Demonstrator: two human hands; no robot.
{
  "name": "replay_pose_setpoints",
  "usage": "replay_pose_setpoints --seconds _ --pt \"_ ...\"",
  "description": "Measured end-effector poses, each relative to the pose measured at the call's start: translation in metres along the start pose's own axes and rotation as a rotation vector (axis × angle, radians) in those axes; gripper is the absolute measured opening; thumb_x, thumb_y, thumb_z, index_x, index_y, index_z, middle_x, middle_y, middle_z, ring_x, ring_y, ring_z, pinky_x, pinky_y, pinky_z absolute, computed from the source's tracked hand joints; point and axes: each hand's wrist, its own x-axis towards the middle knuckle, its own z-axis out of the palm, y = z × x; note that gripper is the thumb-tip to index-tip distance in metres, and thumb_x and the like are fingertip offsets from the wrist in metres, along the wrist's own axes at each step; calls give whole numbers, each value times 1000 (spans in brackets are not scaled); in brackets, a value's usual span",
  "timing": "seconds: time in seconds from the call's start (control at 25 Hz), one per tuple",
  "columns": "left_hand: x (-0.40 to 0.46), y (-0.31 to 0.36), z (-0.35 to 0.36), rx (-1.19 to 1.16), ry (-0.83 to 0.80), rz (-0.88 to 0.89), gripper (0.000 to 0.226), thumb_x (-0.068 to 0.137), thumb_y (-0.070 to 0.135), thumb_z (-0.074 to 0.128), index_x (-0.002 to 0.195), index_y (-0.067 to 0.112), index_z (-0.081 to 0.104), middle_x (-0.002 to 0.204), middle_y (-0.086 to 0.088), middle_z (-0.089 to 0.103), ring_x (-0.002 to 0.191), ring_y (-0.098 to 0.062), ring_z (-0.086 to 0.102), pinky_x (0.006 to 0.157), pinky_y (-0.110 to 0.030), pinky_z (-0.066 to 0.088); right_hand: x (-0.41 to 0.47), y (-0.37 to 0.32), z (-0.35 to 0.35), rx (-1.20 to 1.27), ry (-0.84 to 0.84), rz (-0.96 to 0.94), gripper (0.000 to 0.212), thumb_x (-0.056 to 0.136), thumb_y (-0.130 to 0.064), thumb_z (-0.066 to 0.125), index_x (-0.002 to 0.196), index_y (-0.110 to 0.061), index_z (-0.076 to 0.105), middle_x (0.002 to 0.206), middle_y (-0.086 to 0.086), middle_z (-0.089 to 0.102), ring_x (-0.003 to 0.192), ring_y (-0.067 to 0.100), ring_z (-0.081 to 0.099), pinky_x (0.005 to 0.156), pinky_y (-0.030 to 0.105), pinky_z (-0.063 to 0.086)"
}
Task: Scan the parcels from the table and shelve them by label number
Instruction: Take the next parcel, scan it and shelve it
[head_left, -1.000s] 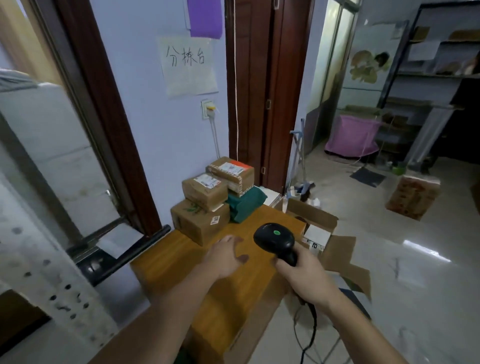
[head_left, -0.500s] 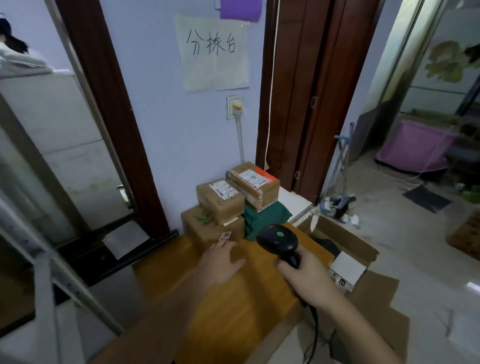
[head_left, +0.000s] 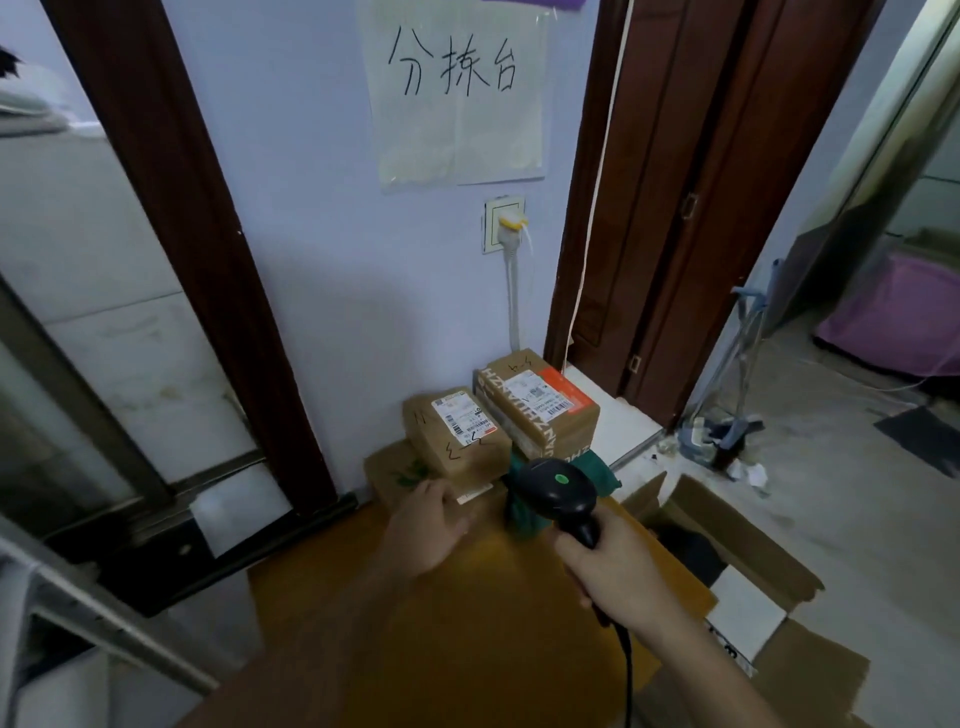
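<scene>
right hand (head_left: 618, 566) grip clasps scanner (head_left: 553, 488) | left hand (head_left: 431, 525) spread, seemingly touching bottom parcel (head_left: 387, 470)

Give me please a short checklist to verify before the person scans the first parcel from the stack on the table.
1. Black handheld barcode scanner held in the right hand: ok.
2. Scanner powered, green light on its head: ok.
3. Left hand free, at the bottom brown cardboard box: ok.
4. White label on the middle brown cardboard box facing up: ok.
5. White label on the orange-cornered taped cardboard box facing up: ok.
6. Scanner aimed at a label: not ok; its window cannot be seen.
</scene>
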Motion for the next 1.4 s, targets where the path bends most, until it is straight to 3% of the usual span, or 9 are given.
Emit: replay_pose_setpoints --seconds 0.28,0.4,0.48,0.56,0.72,0.84,1.04,1.2,1.4 --pt "52 -8 10 -474 118 -293 69 95 43 72 152 18 42 149 -1 55 122 -17 61 97 -34 55 83 6 -17 -18 -94 4 8 95 -20 65 96 -25 59 65 5 57 48 13 55 50 25 47" --pt "80 -2 12 -676 159 -452 64 99 35 70 151 12 40 144 -9 59 106 -20 67 89 -38 62 114 13 -27 -56 -110 36 6 95 -25 65 98 -27 61 71 4 59 57 10 55 50 12 41" --pt "98 3 14 -728 181 -521 69 99 38 70 153 10 37 144 -12 58 99 -22 67 82 -39 63 132 19 -33 -54 -145 68 5 96 -24 64 99 -22 60 70 6 57 51 4 53 43 8 37" --pt "113 6 18 -772 187 -577 79 97 42 71 156 8 31 148 -15 54 107 -27 67 75 -33 58 145 26 -37 -31 -191 77 7 96 -21 65 98 -18 59 62 4 52 40 0 48 40 10 36" --pt "132 1 33 -877 205 -668 110 84 64 75 160 5 22 153 -18 52 127 -36 61 103 -50 55 161 39 -44 17 -242 85 9 96 -18 64 90 -18 58 52 3 51 36 6 47 42 18 42" --pt "133 -7 48 -934 216 -685 133 66 84 76 161 7 24 152 -15 53 127 -36 61 107 -54 52 170 48 -45 28 -275 96 7 96 -17 64 94 -19 58 52 3 53 38 10 50 44 20 45" --pt "132 -6 56 -934 210 -677 118 72 81 74 157 9 34 146 -13 58 123 -33 63 108 -53 52 180 60 -46 46 -288 100 8 96 -17 64 98 -21 58 50 2 53 39 13 51 45 21 46" --pt "122 -1 65 -890 206 -629 101 83 72 69 156 11 35 146 -11 59 125 -31 62 101 -42 52 181 64 -44 56 -290 99 10 96 -17 65 92 -21 56 48 -1 52 38 13 50 45 22 46" --pt "110 -2 79 -812 187 -530 109 77 80 61 160 16 30 148 -8 58 127 -28 62 102 -38 53 178 67 -41 56 -283 89 9 96 -17 65 93 -21 57 49 -1 53 38 12 50 45 22 47"
